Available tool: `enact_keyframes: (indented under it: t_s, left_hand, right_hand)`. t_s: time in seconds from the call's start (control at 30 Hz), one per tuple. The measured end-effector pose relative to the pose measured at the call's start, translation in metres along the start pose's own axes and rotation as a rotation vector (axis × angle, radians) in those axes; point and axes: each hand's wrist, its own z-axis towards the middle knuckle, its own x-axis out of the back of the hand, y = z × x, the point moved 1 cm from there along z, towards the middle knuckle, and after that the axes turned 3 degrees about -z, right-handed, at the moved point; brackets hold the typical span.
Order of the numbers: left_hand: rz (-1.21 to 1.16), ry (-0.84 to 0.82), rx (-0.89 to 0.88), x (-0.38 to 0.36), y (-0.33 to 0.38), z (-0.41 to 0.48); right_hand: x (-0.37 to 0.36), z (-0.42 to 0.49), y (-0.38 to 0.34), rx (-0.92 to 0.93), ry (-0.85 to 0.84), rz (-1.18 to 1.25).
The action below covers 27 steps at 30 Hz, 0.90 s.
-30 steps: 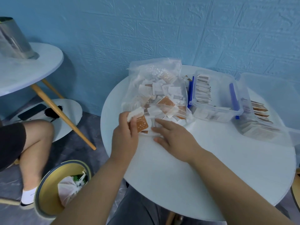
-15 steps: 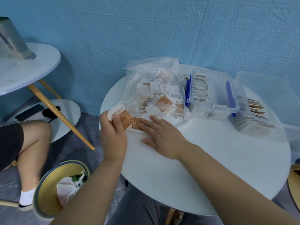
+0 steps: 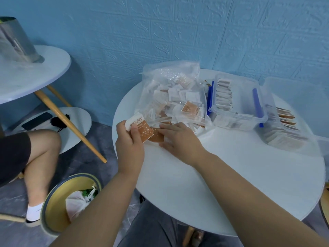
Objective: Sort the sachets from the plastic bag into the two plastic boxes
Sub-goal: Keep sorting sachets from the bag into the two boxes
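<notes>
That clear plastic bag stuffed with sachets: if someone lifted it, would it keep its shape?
Probably not. The clear plastic bag looks thin and crumpled, so it would likely sag. Its loose white and brown sachets would probably shift and might spill.

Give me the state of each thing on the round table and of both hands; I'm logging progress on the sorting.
plastic bag: open towards the person, still full of mixed white and brown sachets.
near box: open, white sachets standing inside.
far box: open, brown sachets stacked inside.
left hand: holding a stack of brown sachets.
right hand: flat on the table, fingers on a loose brown sachet.
</notes>
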Motion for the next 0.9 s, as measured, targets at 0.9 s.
enact_keyframes:
  t_s: [0.9]
  left_hand:
    - [-0.012, -0.004, -0.009, -0.001, -0.001, 0.001]
  right_hand:
    - [0.002, 0.009, -0.002, -0.506, 0.09, 0.295]
